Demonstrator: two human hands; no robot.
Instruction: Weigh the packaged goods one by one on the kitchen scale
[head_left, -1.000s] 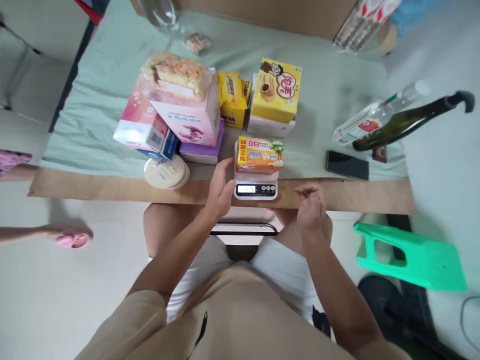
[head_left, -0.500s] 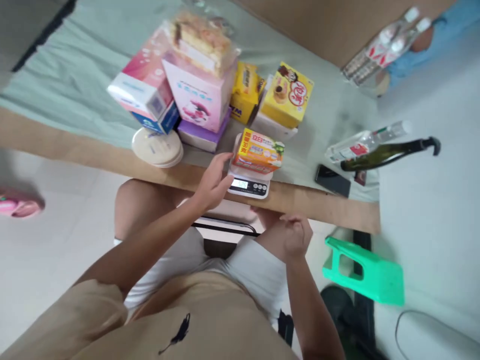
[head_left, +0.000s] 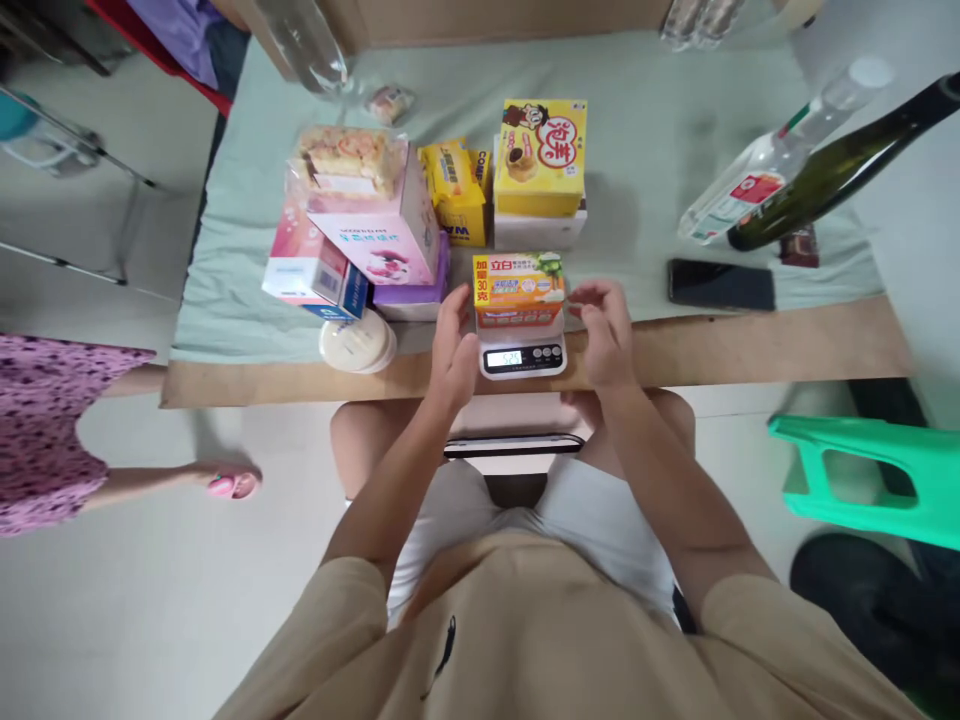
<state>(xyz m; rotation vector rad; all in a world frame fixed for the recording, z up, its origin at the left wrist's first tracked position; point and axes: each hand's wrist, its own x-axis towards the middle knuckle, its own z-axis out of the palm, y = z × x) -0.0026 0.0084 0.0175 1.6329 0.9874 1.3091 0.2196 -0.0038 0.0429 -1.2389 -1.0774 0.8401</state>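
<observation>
Orange box (head_left: pixel 519 292) separates left grip (head_left: pixel 453 350) from right grip (head_left: pixel 607 335).

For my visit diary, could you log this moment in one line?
orange rectangular cardboard box: on white plastic scale | left grip: open, left of box | right grip: right of box | contact: unclear

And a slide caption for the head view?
Left hand and right hand flank an orange box on a digital scale.

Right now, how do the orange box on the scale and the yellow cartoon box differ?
The orange box rests on the scale, the yellow cartoon box on a white box. The orange box sits nearer the table's brown front edge than the yellow cartoon box. Both carry bright printed lettering.
</observation>
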